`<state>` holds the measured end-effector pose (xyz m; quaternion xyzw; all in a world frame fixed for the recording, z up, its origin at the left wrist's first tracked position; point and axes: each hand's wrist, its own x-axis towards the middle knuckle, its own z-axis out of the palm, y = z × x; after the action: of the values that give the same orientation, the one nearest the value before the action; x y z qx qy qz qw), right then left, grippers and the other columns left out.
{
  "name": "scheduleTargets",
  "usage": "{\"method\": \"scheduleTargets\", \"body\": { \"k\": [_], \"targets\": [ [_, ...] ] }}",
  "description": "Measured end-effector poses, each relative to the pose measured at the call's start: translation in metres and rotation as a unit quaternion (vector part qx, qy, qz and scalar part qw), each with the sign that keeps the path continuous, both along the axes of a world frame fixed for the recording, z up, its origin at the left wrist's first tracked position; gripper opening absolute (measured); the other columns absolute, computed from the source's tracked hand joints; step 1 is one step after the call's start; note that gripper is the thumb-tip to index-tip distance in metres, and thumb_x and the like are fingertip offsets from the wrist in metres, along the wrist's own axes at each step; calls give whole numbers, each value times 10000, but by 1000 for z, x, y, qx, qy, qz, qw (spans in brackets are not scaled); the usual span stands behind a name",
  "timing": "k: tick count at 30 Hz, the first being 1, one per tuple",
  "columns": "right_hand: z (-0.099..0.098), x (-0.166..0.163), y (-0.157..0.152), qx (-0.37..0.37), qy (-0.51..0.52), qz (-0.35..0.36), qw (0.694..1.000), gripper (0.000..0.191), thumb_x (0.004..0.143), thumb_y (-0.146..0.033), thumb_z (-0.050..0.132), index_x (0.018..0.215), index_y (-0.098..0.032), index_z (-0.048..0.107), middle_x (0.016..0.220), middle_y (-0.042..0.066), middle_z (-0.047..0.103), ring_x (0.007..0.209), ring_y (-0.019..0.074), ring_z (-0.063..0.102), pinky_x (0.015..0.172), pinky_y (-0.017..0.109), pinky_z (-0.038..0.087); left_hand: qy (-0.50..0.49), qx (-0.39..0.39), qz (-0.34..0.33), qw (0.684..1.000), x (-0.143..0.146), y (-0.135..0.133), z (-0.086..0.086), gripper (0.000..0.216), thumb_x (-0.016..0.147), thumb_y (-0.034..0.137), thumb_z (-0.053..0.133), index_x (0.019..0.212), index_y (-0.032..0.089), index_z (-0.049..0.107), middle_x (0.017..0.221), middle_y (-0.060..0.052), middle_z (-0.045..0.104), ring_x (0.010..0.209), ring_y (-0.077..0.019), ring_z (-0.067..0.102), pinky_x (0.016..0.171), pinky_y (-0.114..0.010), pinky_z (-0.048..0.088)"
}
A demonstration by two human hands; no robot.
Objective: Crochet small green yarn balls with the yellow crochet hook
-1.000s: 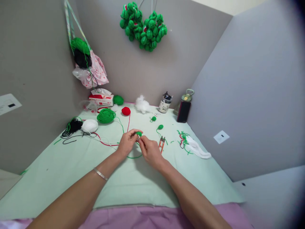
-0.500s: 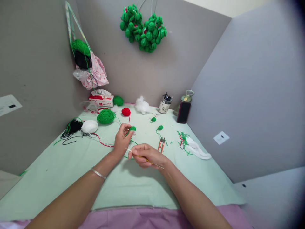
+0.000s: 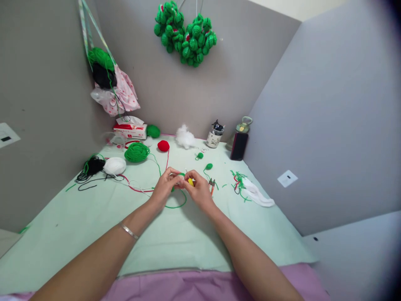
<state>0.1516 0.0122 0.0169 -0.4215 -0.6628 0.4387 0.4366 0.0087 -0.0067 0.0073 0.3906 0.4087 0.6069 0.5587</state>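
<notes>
My left hand (image 3: 166,186) pinches a small green crocheted piece (image 3: 181,175) over the pale green table cover (image 3: 78,221); most of the piece is hidden by my fingers. My right hand (image 3: 197,189) is closed round a crochet hook with a yellow grip (image 3: 189,180), its tip pointing up beside the piece. A strand of green yarn (image 3: 177,205) loops on the cloth below both hands and runs back to a green yarn ball (image 3: 136,151).
Orange snips (image 3: 212,185) lie just right of my right hand. Behind are a red ball (image 3: 163,145), white stuffing (image 3: 184,136), white yarn (image 3: 114,165), black yarn (image 3: 93,164), a tissue box (image 3: 130,130), a jar (image 3: 214,137) and yarn scraps (image 3: 239,182). Green crocheted balls (image 3: 184,35) hang on the wall.
My right hand, which had pulled back toward me with the hook, has returned to the green piece. Both hands now meet again, and the hook points upward.
</notes>
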Motion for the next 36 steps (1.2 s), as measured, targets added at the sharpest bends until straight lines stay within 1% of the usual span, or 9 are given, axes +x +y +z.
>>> {"method": "scheduleTargets", "body": {
  "k": [5,10,14,16,19,22,28,31,36],
  "targets": [
    [-3,2,7,-6,16,-35,999,199,754,-362,704,753,-218,565,669,-57,526,615,121,415,597,259,349,-13,3,-12,1000,-1,0,3,356,779,504,787,864,194,632,855,-1,680,765,-164,685,787,-352,601],
    [-4,4,13,-62,36,-36,997,252,745,-429,702,731,-221,560,572,-71,500,493,97,331,489,254,268,-1,3,-17,1000,-1,1,-2,362,728,418,868,943,192,684,900,-6,691,853,-176,703,865,-373,595],
    [-2,4,10,-97,41,-26,994,308,736,-491,709,732,-211,581,538,-65,510,443,86,317,450,253,229,23,4,-5,1000,-2,2,-9,329,746,365,869,954,187,687,908,-7,697,788,-167,705,821,-361,590],
    [-1,3,7,-103,39,-20,994,299,754,-486,702,745,-201,611,525,-65,497,445,86,319,452,253,221,38,13,8,999,-2,3,-12,283,785,323,848,972,182,689,933,-8,699,783,-162,697,799,-351,589],
    [0,1,2,-100,33,-9,994,261,812,-453,657,774,-195,649,493,-76,441,449,88,296,465,253,214,57,34,24,998,-2,6,-16,205,891,273,765,1041,156,686,1053,-45,707,893,-190,698,817,-380,599],
    [1,0,1,-88,23,10,996,279,854,-451,628,779,-188,681,482,-76,409,458,93,285,475,255,220,75,44,34,996,-3,9,-22,227,959,283,695,1138,145,674,1135,-76,704,965,-215,698,842,-419,606],
    [6,5,2,-45,4,37,998,458,967,-550,482,852,-179,724,635,-2,615,508,108,394,503,254,295,103,44,49,992,-10,15,-24,283,977,323,674,1203,152,661,1151,-83,704,944,-211,705,816,-407,616],
    [11,8,1,-57,2,55,997,375,965,-474,490,904,-182,717,569,-31,591,465,101,394,485,243,289,119,39,43,991,-12,15,-22,295,980,330,670,1216,154,658,1160,-86,703,948,-213,706,817,-409,617],
    [13,9,1,-127,7,120,985,249,884,-367,556,862,-175,713,439,-74,530,374,85,359,429,229,269,154,30,38,987,-13,12,-20,312,980,335,668,1236,157,652,1186,-92,697,972,-221,703,832,-421,614]
  ]
}}
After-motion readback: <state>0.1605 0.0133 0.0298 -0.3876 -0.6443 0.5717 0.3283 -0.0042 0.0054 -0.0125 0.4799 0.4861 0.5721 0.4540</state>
